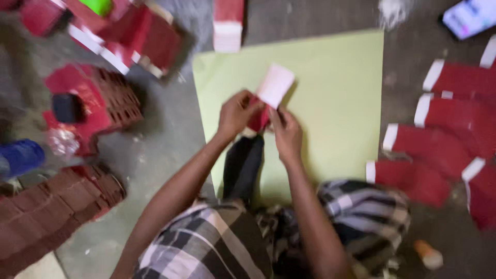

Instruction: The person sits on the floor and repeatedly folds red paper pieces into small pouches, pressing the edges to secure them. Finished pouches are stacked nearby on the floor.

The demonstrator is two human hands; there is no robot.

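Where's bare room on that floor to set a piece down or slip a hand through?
Free: the pale green sheet right of both hands, up to the row of red-and-white pieces; also the grey floor strip between the sheet's left edge and the red stacks. Crowded: the sheet's middle, where left hand and right hand hold a red-and-white piece; left side, right edge.

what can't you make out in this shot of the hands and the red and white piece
Head view only, all motion-blurred.
- Red and white piece: its lower red part is hidden behind the left hand and right hand; the grip cannot be told.
- Dark object below the hands: too blurred to identify.
- Red stacks at left: blur hides what they are.
- Red sheets at right: cut by the frame edge.
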